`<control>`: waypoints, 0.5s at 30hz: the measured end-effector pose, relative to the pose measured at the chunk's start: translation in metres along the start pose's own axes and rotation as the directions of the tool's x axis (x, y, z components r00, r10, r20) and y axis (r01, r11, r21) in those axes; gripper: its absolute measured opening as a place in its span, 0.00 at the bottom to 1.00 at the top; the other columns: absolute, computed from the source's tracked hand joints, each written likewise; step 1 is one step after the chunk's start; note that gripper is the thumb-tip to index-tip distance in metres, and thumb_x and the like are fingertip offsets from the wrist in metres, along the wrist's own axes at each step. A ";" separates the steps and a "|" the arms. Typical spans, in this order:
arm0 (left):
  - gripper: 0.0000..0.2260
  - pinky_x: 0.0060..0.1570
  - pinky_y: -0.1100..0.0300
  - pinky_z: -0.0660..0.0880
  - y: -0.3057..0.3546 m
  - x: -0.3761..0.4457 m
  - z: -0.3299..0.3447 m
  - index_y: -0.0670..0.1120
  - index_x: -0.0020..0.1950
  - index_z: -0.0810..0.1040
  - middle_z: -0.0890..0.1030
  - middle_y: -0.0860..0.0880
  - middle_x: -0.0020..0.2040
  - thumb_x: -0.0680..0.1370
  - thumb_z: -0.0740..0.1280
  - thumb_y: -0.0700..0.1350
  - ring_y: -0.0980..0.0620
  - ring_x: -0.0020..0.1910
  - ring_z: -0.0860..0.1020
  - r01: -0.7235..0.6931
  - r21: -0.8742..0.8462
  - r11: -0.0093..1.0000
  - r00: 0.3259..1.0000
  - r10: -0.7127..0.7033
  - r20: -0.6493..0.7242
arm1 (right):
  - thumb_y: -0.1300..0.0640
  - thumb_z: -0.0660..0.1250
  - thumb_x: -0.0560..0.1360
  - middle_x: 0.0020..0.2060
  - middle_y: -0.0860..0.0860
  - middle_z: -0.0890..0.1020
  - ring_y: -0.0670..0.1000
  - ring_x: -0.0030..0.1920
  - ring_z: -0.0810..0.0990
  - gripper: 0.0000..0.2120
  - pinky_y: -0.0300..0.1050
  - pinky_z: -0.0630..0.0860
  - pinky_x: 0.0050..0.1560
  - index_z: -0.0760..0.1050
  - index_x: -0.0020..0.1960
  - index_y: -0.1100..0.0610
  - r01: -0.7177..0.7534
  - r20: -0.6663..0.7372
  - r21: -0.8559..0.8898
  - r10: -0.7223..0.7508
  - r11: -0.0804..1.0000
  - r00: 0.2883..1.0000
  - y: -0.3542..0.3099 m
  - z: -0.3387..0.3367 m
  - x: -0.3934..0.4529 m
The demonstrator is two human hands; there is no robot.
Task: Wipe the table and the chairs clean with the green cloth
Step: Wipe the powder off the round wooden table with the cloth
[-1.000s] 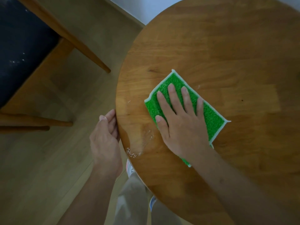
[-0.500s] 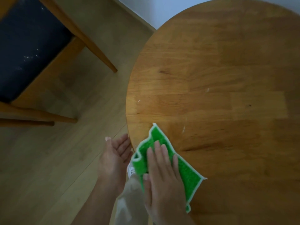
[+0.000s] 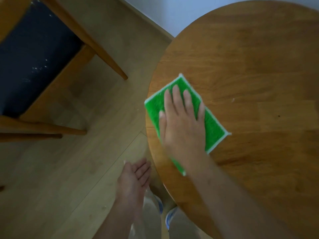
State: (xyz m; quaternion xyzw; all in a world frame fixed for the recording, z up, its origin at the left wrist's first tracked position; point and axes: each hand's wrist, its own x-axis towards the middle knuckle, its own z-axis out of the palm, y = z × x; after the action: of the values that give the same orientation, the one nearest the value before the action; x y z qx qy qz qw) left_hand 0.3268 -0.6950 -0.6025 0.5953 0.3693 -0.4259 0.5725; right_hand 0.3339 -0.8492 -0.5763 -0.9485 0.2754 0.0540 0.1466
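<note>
Two hands: right hand (image 3: pixel 181 128) presses flat, fingers straight, on the green cloth (image 3: pixel 214 130); left hand (image 3: pixel 134 180) relaxed, empty.
Cloth: bright green, white-edged, at the round wooden table (image 3: pixel 250 66)'s left rim.
Writing: none readable.

A round wooden table (image 3: pixel 250 57) carries the green cloth (image 3: pixel 214 133) flat near its left edge, one corner at the rim. The table and a chair (image 3: pixel 34 54) stand on a wood floor (image 3: pixel 60 178).
</note>
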 end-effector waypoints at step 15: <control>0.18 0.57 0.63 0.70 0.081 -0.016 0.031 0.54 0.58 0.79 0.82 0.62 0.49 0.84 0.50 0.55 0.65 0.54 0.78 -0.477 0.146 0.866 0.879 0.470 0.082 | 0.39 0.36 0.80 0.79 0.52 0.46 0.58 0.78 0.44 0.32 0.65 0.45 0.74 0.43 0.79 0.53 -0.376 -0.038 -0.049 0.375 0.925 0.926 0.106 -0.022 -0.026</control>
State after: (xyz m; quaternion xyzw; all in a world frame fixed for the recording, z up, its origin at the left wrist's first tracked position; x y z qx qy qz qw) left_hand 0.3932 -0.7313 -0.5578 0.7027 0.1636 -0.3138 0.6172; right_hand 0.2558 -0.9282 -0.5765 -0.8826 0.4522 0.0756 0.1034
